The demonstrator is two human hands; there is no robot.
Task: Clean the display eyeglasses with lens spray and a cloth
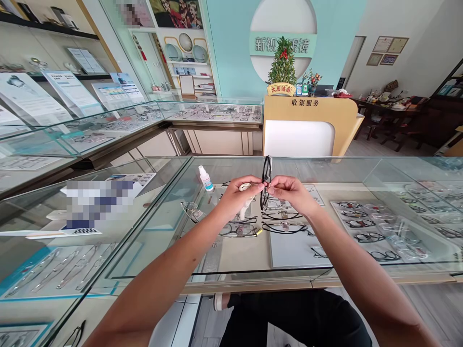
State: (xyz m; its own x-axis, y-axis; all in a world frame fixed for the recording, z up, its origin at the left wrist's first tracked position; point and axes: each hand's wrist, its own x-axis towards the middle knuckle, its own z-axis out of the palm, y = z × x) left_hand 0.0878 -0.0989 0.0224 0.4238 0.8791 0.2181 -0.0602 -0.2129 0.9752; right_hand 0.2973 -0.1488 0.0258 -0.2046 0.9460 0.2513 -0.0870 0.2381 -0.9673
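A pair of black-framed eyeglasses (266, 168) is held up on edge above the glass counter (231, 262). My left hand (238, 193) is closed on the frame from the left, thumb against its middle. A crumpled white cloth (246, 206) is also tucked in that hand and hangs below it. My right hand (291, 193) pinches the same eyeglasses from the right, at about the middle of the frame. To the left of my left hand stands a small white spray bottle (206, 179) with a blue label. Several glasses (284, 226) lie in rows below my hands.
More eyewear on a white tray (376, 231) shows through the counter at right. Papers (90, 207), partly blurred out, lie at left. Another glass display case (217, 113) runs behind. Beyond the counter stands a yellow cashier desk (347, 125) with a plant (282, 67).
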